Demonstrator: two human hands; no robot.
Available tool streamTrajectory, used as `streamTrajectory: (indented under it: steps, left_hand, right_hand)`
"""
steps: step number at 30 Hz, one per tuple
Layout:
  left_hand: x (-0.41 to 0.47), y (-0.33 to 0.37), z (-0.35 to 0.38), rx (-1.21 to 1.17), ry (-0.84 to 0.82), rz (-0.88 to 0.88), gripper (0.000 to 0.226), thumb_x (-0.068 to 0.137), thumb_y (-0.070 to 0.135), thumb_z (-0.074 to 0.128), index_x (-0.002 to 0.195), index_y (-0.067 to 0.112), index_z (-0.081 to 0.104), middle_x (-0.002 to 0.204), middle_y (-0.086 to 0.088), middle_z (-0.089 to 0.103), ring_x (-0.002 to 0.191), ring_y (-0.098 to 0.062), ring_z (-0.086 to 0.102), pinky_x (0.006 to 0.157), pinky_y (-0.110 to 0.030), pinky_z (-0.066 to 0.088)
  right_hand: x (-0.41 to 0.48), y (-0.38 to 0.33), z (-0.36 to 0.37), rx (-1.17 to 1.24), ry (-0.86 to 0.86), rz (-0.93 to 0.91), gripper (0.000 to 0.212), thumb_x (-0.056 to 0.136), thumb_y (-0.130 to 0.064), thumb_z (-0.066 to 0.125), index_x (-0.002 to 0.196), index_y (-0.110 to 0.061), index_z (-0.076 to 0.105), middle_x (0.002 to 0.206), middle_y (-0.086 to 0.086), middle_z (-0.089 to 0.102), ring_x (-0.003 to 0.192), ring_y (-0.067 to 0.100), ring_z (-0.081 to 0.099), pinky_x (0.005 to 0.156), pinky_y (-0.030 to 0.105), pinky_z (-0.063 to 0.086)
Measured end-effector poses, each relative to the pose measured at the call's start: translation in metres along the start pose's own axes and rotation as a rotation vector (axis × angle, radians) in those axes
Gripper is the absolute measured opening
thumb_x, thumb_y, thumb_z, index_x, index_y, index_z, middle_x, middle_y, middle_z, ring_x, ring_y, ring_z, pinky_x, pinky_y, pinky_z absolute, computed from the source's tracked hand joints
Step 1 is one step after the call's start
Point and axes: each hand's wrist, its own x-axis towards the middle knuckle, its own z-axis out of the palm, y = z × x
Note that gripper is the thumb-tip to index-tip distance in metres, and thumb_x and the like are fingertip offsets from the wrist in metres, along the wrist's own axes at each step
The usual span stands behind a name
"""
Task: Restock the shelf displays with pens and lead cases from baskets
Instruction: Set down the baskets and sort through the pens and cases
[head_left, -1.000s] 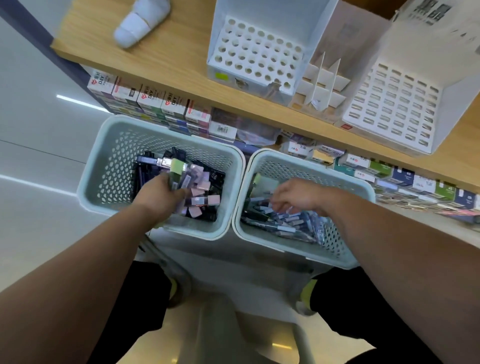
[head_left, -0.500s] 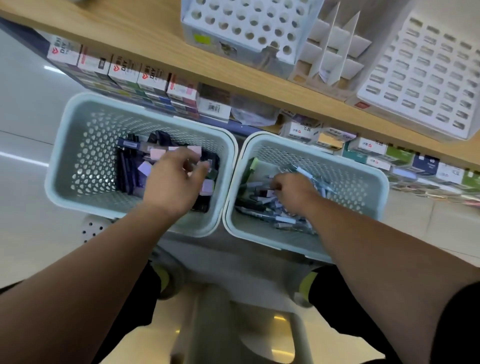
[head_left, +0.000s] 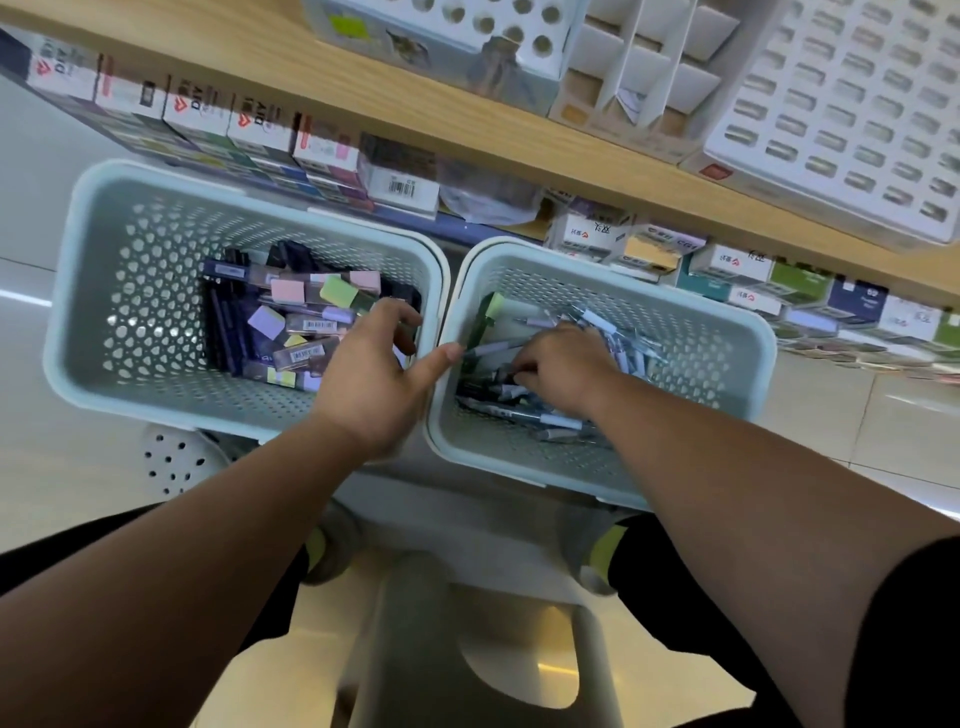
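Left hand bends its fingers among the lead cases (any hold hidden); right hand curls round pens.

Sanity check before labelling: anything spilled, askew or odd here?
Nothing stands out. Lead cases lie jumbled inside the left basket, pens heaped inside the right basket; none spilled over a rim.

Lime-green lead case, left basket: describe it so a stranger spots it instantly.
Find the left basket, where the left hand reaches. In its pile's far row, the lime-green case lies just right of a pink case; it's the brightest green piece there.
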Motion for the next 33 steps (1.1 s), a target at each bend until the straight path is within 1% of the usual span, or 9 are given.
streamTrajectory:
  steps: [4,6,12,16,19,22,26,30,33]
  left_hand:
    - [-0.003,-0.005,0.007,0.01,0.029,0.026,0.045,0.09,0.056,0.062,0.119,0.023,0.053,0.106,0.002,0.058,0.082,-0.016,0.055,0.07,-0.033,0.044]
    - [-0.005,-0.004,0.01,0.026,0.045,0.05,0.047,0.091,0.054,0.061,0.122,0.019,0.053,0.112,0.0,0.059,0.086,-0.017,0.056,0.073,-0.033,0.043]
    - [-0.005,-0.005,0.012,0.041,0.069,0.063,0.049,0.092,0.053,0.059,0.124,0.016,0.053,0.116,-0.002,0.058,0.088,-0.014,0.051,0.075,-0.032,0.041]
    - [-0.005,-0.005,0.013,0.042,0.066,0.063,0.052,0.092,0.056,0.057,0.125,0.017,0.052,0.116,-0.001,0.058,0.088,-0.015,0.05,0.075,-0.033,0.041]
    - [-0.005,-0.006,0.013,0.036,0.068,0.058,0.051,0.092,0.056,0.058,0.125,0.018,0.052,0.116,-0.001,0.058,0.088,-0.017,0.053,0.076,-0.036,0.047]
    - [-0.005,-0.007,0.014,0.025,0.073,0.057,0.05,0.091,0.056,0.059,0.124,0.018,0.053,0.116,0.0,0.057,0.087,-0.016,0.052,0.075,-0.035,0.045]
    - [-0.006,-0.005,0.014,0.02,0.082,0.059,0.049,0.092,0.051,0.061,0.125,0.015,0.053,0.118,0.002,0.054,0.086,-0.015,0.048,0.075,-0.031,0.039]
    - [-0.006,-0.002,0.012,0.023,0.073,0.058,0.049,0.093,0.048,0.062,0.126,0.013,0.053,0.12,-0.001,0.052,0.09,-0.017,0.049,0.079,-0.031,0.039]
    - [-0.006,-0.002,0.012,0.024,0.072,0.057,0.049,0.093,0.047,0.062,0.126,0.012,0.053,0.122,-0.003,0.053,0.091,-0.016,0.049,0.08,-0.03,0.038]
  right_hand:
    - [0.004,-0.006,0.0,-0.26,0.037,-0.118,0.014,0.092,-0.023,0.062,0.09,-0.026,0.076,0.081,-0.002,0.068,0.085,0.025,0.063,0.076,0.03,0.046]
    - [0.003,-0.007,-0.005,-0.25,0.063,-0.17,0.012,0.095,-0.024,0.06,0.092,-0.024,0.072,0.084,0.0,0.067,0.083,0.025,0.062,0.073,0.032,0.05]
    - [-0.008,-0.013,-0.027,0.182,0.167,-0.122,0.023,0.104,-0.033,0.048,0.121,-0.018,0.05,0.088,0.008,0.064,0.074,0.028,0.06,0.064,0.035,0.049]
    - [-0.002,-0.016,-0.033,0.479,0.011,0.022,0.024,0.105,-0.026,0.046,0.127,-0.019,0.049,0.101,0.006,0.064,0.083,0.024,0.061,0.067,0.032,0.046]
    - [0.001,-0.016,-0.028,0.433,-0.212,0.023,0.036,0.1,-0.038,0.058,0.13,-0.019,0.057,0.116,0.001,0.062,0.099,0.022,0.06,0.076,0.03,0.044]
    - [0.002,-0.017,-0.011,0.257,-0.155,-0.012,0.033,0.091,-0.033,0.07,0.12,-0.018,0.066,0.11,0.004,0.066,0.103,0.025,0.059,0.079,0.029,0.043]
    - [0.002,-0.017,0.004,0.238,0.011,0.025,0.02,0.099,-0.025,0.057,0.113,-0.021,0.07,0.11,0.01,0.068,0.101,0.032,0.061,0.077,0.034,0.049]
    - [0.001,-0.009,0.009,0.222,-0.042,0.065,0.028,0.1,-0.014,0.053,0.121,-0.019,0.07,0.117,0.012,0.068,0.104,0.033,0.062,0.087,0.038,0.053]
    - [0.004,-0.011,0.007,0.243,-0.052,0.032,0.023,0.1,-0.012,0.055,0.114,-0.013,0.073,0.121,0.006,0.068,0.107,0.024,0.061,0.081,0.024,0.045]
